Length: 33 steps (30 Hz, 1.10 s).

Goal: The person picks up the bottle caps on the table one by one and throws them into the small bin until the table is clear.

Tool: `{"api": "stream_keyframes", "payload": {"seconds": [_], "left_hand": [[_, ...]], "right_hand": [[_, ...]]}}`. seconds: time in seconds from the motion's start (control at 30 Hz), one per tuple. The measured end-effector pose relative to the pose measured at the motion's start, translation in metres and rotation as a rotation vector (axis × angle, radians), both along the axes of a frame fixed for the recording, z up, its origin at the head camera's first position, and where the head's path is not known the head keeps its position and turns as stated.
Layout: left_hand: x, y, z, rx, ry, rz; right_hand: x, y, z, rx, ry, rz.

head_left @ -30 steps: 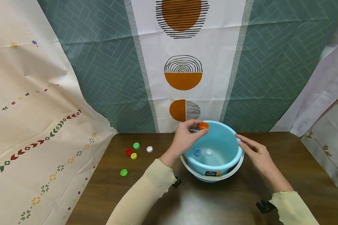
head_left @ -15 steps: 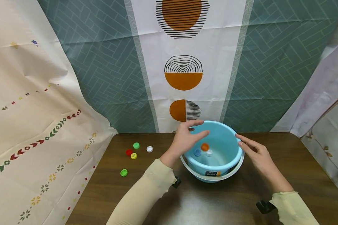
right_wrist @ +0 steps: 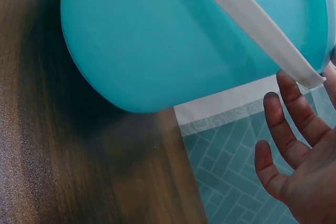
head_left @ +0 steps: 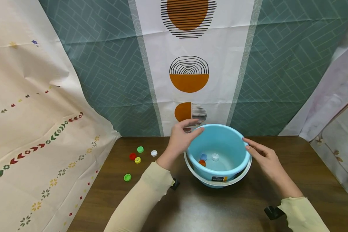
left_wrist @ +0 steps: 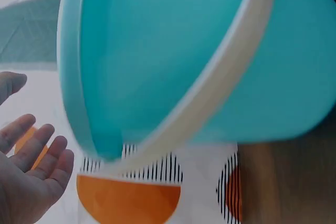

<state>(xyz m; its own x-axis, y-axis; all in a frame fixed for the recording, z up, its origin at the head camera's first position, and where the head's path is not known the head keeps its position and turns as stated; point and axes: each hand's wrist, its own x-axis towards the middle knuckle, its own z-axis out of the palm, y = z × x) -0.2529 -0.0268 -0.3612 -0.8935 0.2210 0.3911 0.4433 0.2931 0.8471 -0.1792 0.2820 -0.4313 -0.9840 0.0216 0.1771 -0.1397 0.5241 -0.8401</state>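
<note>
A light blue bucket (head_left: 220,135) with a white handle (head_left: 191,170) stands on the table. Inside it lie an orange bottle cap (head_left: 202,163), a blue cap (head_left: 203,157) and a white cap (head_left: 215,157). My left hand (head_left: 178,138) hovers at the bucket's left rim, thumb and fingers apart, holding nothing. In the left wrist view its fingers (left_wrist: 39,153) are spread beside the bucket. My right hand (head_left: 262,156) holds the bucket's right rim between thumb and index finger. Its other fingers (right_wrist: 281,129) lie outside, near the handle's end.
Left of the bucket, on the brown table (head_left: 168,206), lie loose caps: a white one (head_left: 154,153), a red one (head_left: 132,156), a yellow one (head_left: 137,160) and two green ones (head_left: 140,149). A patterned cloth (head_left: 119,80) hangs behind the table.
My left hand let go of the orange cap, which dropped into the bucket and shifted to the near left of its floor. The hand then moved left. My right hand stayed put.
</note>
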Motion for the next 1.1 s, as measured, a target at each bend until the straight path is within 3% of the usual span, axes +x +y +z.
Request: {"api": "stream_keyframes", "payload": {"seconds": [0.37,0.53,0.63,0.9,1.1], "left_hand": [[-0.017,-0.063,-0.014,0.0,0.009,0.23],[-0.024,-0.095,-0.03,0.001,-0.011,0.334],[-0.026,-0.111,-0.042,-0.053,-0.052,0.38],[-0.032,-0.134,-0.07,-0.186,-0.218,0.383],[-0.042,-0.142,-0.091,-0.315,-0.26,0.384]], "right_hand": [[-0.001,0.0,-0.001,-0.019,0.002,0.008],[0.0,0.0,-0.001,-0.01,0.002,0.002],[0.0,0.001,-0.001,-0.008,0.0,0.003],[-0.001,0.002,-0.002,-0.014,0.005,0.007],[-0.002,0.001,-0.001,-0.024,0.003,0.016]]}}
